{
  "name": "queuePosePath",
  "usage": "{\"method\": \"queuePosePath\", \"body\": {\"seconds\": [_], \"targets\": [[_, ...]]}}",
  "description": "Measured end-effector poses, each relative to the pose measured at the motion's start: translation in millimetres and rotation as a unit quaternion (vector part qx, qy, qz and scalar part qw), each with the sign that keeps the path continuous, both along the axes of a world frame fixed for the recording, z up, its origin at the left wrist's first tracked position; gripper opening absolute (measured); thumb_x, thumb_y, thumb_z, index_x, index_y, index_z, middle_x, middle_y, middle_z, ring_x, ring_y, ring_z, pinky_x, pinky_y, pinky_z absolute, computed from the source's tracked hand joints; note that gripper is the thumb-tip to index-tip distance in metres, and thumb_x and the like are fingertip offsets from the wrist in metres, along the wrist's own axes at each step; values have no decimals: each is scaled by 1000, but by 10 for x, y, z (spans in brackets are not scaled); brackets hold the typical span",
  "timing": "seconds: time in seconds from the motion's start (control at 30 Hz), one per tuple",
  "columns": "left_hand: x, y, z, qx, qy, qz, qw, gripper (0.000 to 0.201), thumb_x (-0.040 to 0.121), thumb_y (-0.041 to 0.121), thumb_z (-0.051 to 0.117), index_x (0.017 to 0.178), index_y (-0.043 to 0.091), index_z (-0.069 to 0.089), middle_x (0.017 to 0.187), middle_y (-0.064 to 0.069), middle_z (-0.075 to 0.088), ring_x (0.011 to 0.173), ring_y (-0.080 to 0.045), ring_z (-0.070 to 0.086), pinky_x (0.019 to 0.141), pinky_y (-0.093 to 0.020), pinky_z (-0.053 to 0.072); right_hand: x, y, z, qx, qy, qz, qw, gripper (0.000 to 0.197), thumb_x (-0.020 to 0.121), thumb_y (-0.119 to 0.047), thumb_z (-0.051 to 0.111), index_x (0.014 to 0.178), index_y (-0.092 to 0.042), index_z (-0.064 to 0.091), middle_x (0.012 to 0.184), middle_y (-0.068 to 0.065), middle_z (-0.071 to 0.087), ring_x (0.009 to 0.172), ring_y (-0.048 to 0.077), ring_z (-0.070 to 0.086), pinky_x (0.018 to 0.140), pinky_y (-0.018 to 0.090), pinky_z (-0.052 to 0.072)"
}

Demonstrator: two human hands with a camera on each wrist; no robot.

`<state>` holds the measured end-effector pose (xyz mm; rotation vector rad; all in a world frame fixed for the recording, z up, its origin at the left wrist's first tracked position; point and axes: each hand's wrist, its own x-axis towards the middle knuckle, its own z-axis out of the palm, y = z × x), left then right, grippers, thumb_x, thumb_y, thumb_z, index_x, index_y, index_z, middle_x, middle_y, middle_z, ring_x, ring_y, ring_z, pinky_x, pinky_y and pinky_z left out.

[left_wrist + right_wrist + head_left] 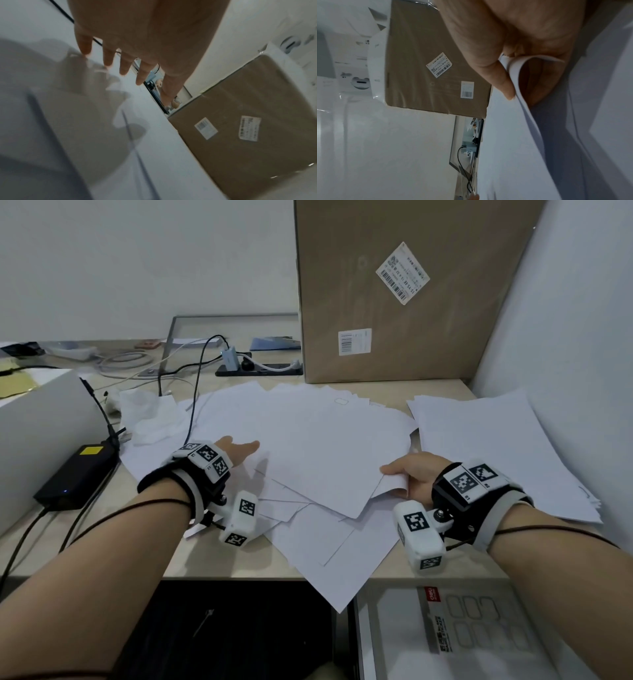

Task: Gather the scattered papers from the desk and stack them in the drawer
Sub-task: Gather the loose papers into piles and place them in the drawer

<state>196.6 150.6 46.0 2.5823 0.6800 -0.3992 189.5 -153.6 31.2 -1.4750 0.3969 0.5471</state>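
left hand (137, 40): fingers straight and spread, palm down, thumb stretched forward | right hand (416, 474): thumb on top, fingers curled beneath, pinching the edge of loose white paper sheets (329, 446) | both forearms bare, reaching forward, each wrist strapped with a black-and-white marker-tagged camera mount

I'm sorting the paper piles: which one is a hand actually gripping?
The scattered white papers in the desk's middle: the right hand pinches their right edge. The neater white stack by the wall lies untouched.
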Motion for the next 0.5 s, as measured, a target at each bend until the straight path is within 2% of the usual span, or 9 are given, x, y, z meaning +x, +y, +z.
{"method": "queuePosePath", "body": {"seconds": [0.03,0.13,0.17,0.27,0.37,0.4,0.5], "targets": [[-28,-2,-4,6,11,-7,1000,77,96,56,34,151,6,15,158,-13,19,144,-30,23,114,-36,20,-4,3,5,4,2,3,1000,22,92,8,48,110,-4,56,103,15,66,87,31,64,49,35,56],[-88,-72,-12,21,35,-45,998,75,97,57,23,151,6,15,158,-11,18,145,-28,21,114,-33,19,-24,15,-18,13,5,14,1000,28,96,0,45,123,0,53,122,19,62,109,34,60,73,45,54],[-110,-93,-3,23,40,-56,997,74,97,58,21,152,8,14,159,-10,17,145,-27,20,114,-33,18,-27,21,-23,21,4,17,1000,30,98,-1,43,126,1,51,124,19,61,111,34,59,76,46,53],[-178,-104,16,27,51,-82,995,75,96,61,22,152,12,14,159,-6,15,146,-25,17,116,-35,14,-46,26,3,13,1,9,1000,26,99,-6,45,124,0,50,111,17,63,99,31,61,74,45,56],[-258,-72,17,20,49,-97,994,73,95,61,24,152,17,15,160,-2,14,147,-23,16,117,-37,11,-56,-2,-5,2,-7,20,1000,31,96,-11,53,125,-3,53,120,16,63,110,33,60,90,49,52],[-293,-73,20,16,44,-100,994,71,96,59,26,152,17,15,160,-1,14,147,-22,16,117,-36,12,-71,-8,-4,0,-8,23,1000,29,95,-11,55,123,-4,56,118,15,65,110,33,60,89,49,53],[-369,-84,12,10,33,-112,993,69,98,54,30,152,14,17,160,-1,14,147,-21,16,117,-35,12,-122,-27,12,4,-4,35,999,14,94,-4,54,105,-6,61,101,14,69,93,32,65,61,45,60]]}}
